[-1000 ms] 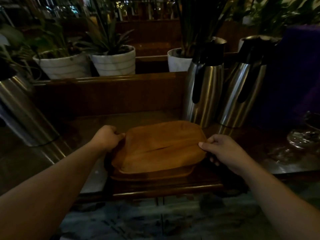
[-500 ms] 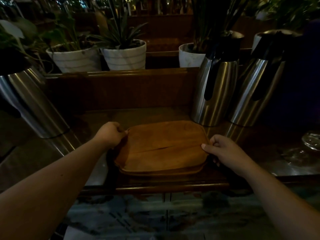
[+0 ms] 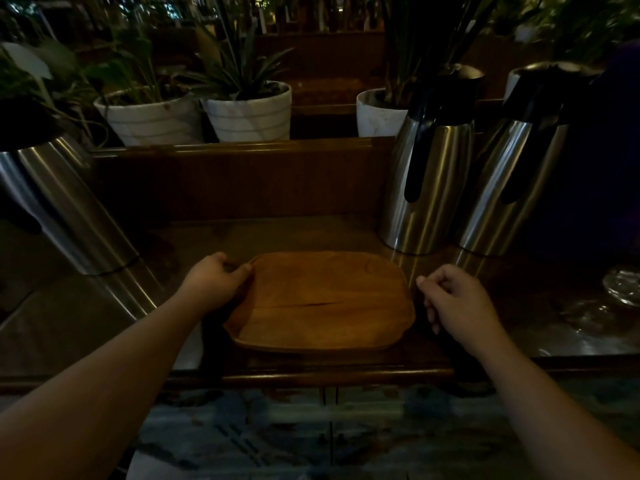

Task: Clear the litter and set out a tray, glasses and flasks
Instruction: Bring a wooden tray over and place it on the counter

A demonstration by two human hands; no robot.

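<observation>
A brown wooden tray lies flat on the dark wooden counter, near its front edge. My left hand grips the tray's left rim with curled fingers. Just off the tray's right edge is my right hand, fingers loosely curled and holding nothing. Two steel flasks with black handles stand behind the tray to the right. A third steel flask stands at the left. Clear glassware shows at the far right edge.
White plant pots stand on a raised ledge behind the counter. A dark purple shape fills the right side behind the flasks. A patterned floor lies below the counter's front edge.
The tray has come down flat on the counter. My right hand has let go of its right rim and sits slightly apart. The view has moved closer.
</observation>
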